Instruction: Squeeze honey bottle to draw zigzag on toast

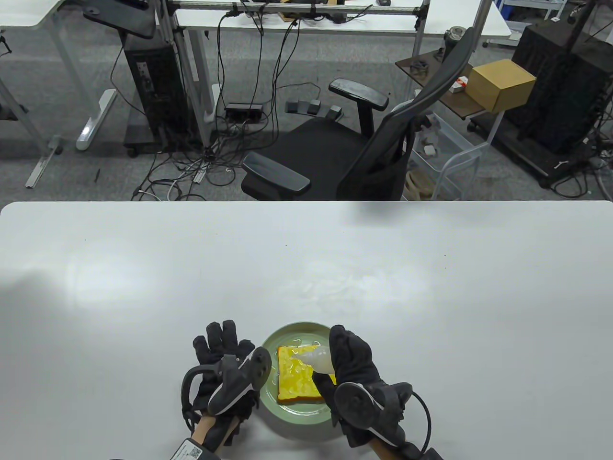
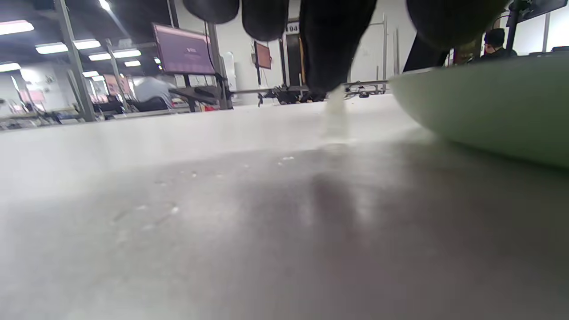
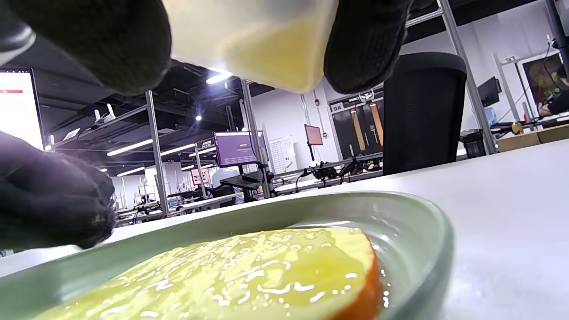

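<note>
A yellow toast (image 1: 294, 378) lies on a pale green plate (image 1: 287, 416) near the table's front edge; glossy lines of honey cover its top, also in the right wrist view (image 3: 266, 275). My right hand (image 1: 352, 364) grips a translucent honey bottle (image 1: 317, 359), tilted with its nozzle toward the toast's far left corner. In the right wrist view the bottle (image 3: 258, 40) hangs between my gloved fingers (image 3: 364, 44) above the toast. My left hand (image 1: 225, 357) rests flat on the table, fingers spread, against the plate's left rim (image 2: 480, 115).
The white table (image 1: 191, 278) stretches wide around the plate, with a faint wet smear (image 1: 345, 287) behind it. A black office chair (image 1: 364, 143) stands beyond the far edge.
</note>
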`<action>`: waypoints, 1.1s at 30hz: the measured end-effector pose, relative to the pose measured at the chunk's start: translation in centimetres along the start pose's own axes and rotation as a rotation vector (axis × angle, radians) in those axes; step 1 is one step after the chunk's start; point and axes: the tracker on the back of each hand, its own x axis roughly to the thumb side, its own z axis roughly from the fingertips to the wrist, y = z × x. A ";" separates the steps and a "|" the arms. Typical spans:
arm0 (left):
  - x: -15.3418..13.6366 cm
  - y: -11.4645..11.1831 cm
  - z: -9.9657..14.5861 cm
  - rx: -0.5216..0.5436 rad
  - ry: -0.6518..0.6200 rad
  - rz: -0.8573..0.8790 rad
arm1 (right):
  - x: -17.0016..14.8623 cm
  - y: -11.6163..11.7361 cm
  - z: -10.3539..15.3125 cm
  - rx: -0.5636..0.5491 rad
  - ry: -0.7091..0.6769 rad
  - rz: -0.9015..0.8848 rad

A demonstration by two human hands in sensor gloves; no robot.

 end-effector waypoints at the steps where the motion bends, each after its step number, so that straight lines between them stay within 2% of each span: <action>1: 0.0 0.0 0.0 -0.001 -0.001 -0.016 | 0.0 0.0 0.0 0.000 0.002 -0.001; 4: -0.2 0.0 0.0 0.004 -0.002 0.036 | -0.2 -0.3 0.0 -0.043 0.029 -0.022; 10: 0.2 -1.2 -0.2 -0.074 -0.025 0.042 | -0.7 -1.1 0.0 -0.136 0.071 -0.074; 13: 0.2 -1.1 -0.3 -0.058 -0.033 0.081 | -0.6 -1.0 0.0 -0.120 0.065 -0.079; 15: 0.2 -1.2 -0.3 -0.087 -0.030 0.064 | -0.5 -0.7 0.0 -0.097 0.057 -0.068; 23: -0.1 -1.3 -0.6 -0.104 -0.030 0.145 | -0.8 -0.2 -0.2 -0.017 0.132 -0.180; 26: -0.6 -1.4 -0.8 -0.125 -0.026 0.208 | -1.0 -0.1 -0.3 -0.001 0.129 -0.186; 30: -2.6 -0.9 -1.2 -0.174 0.014 0.400 | -1.0 -0.3 -0.4 0.015 0.121 -0.229; 33: -4.2 -0.3 -1.5 -0.160 0.053 0.488 | -1.0 -0.9 -0.5 -0.027 0.114 -0.283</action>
